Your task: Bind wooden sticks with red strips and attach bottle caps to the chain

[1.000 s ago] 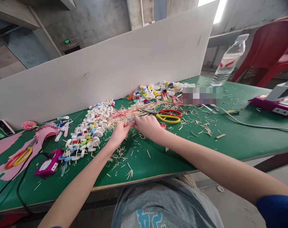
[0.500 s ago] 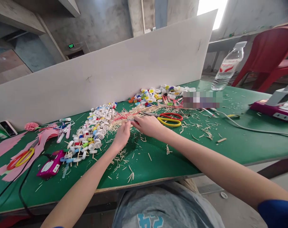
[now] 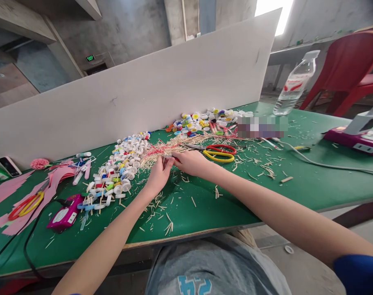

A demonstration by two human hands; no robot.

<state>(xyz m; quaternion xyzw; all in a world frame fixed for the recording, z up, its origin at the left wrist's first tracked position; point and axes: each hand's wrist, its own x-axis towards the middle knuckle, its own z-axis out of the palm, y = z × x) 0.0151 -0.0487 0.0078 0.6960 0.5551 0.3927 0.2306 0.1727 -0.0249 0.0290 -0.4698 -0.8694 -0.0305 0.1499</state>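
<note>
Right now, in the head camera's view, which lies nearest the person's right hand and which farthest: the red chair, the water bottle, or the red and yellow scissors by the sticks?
1. Red and yellow scissors: just right of the right hand, on the green table.
2. Water bottle: standing at the table's far right side.
3. Red chair: off the table, beyond the bottle.

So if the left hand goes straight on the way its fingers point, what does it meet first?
The left hand probably meets the stick pile first, just past it; depth unclear.
</note>
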